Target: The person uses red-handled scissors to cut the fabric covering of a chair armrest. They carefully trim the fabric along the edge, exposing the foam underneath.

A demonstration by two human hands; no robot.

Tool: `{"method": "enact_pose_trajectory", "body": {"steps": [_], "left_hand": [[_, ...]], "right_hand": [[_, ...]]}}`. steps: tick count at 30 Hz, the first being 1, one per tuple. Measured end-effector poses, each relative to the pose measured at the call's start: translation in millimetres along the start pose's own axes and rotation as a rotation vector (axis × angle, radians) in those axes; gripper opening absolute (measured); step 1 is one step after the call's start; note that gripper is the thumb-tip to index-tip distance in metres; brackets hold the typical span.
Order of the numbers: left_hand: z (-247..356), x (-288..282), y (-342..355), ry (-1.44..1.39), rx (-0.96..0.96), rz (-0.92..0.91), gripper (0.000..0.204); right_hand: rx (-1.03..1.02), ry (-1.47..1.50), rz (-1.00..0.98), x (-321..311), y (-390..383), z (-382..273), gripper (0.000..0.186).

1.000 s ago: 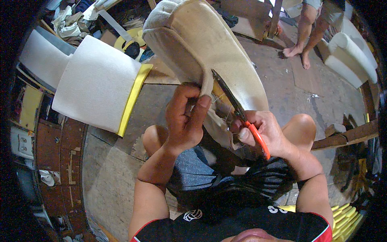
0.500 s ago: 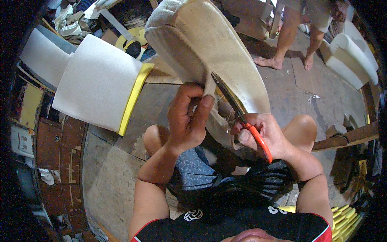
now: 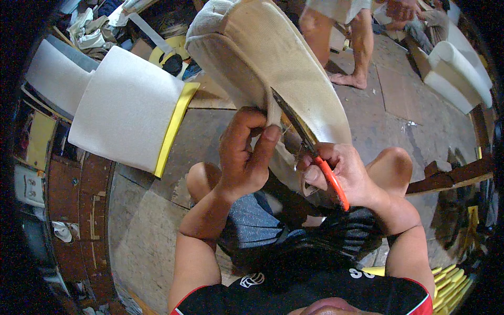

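Observation:
A long cushion (image 3: pixel 294 68) covered in cream fabric stands tilted before me, its cover parted along the lower edge. My left hand (image 3: pixel 247 149) pinches a strip of that fabric (image 3: pixel 273 113) between thumb and fingers. In my right hand (image 3: pixel 341 173) are scissors (image 3: pixel 328 176) with orange handles, their dark blades pointing up and left. The blade tips lie against the cushion's seam, just above my left fingers. Loose threads and a frayed flap of fabric (image 3: pixel 283 160) hang between my hands. How far the blades are parted is hard to make out.
Left of the cushion lies a pale grey padded panel (image 3: pixel 126 107) with a yellow foam edge (image 3: pixel 177 131). Another person's bare legs (image 3: pixel 362 47) stand on the floor at the far right, near a white upholstered piece (image 3: pixel 457 73). Yellow foam strips (image 3: pixel 451 289) lie at lower right.
My right hand and the scissors have shifted slightly up and left along the seam. My left hand keeps its pinch. The other person has stepped to the left.

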State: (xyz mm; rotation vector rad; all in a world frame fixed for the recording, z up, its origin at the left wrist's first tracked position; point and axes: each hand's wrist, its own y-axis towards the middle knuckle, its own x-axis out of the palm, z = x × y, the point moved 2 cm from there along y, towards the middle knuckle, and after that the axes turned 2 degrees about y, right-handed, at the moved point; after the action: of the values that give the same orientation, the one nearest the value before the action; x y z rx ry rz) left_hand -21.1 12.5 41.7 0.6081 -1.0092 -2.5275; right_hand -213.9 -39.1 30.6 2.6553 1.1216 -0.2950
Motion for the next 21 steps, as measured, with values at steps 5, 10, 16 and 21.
{"method": "enact_pose_trajectory", "body": {"steps": [5, 10, 16, 21], "left_hand": [[0, -1, 0, 0.024, 0.0, -0.001, 0.009], [-6, -2, -6, -0.007, -0.081, 0.074, 0.01], [-6, -4, -6, 0.021, -0.15, 0.137, 0.015], [-1, 5, -3, 0.133, 0.004, 0.246, 0.017]], "right_hand": [[0.004, -0.033, -0.006, -3, -1, 7, 0.044], [0.037, 0.005, -0.048, -5, -4, 6, 0.048], [0.006, -0.18, 0.013, -16, -7, 5, 0.042], [-0.068, -0.242, 0.065, -19, -7, 0, 0.048]]}}
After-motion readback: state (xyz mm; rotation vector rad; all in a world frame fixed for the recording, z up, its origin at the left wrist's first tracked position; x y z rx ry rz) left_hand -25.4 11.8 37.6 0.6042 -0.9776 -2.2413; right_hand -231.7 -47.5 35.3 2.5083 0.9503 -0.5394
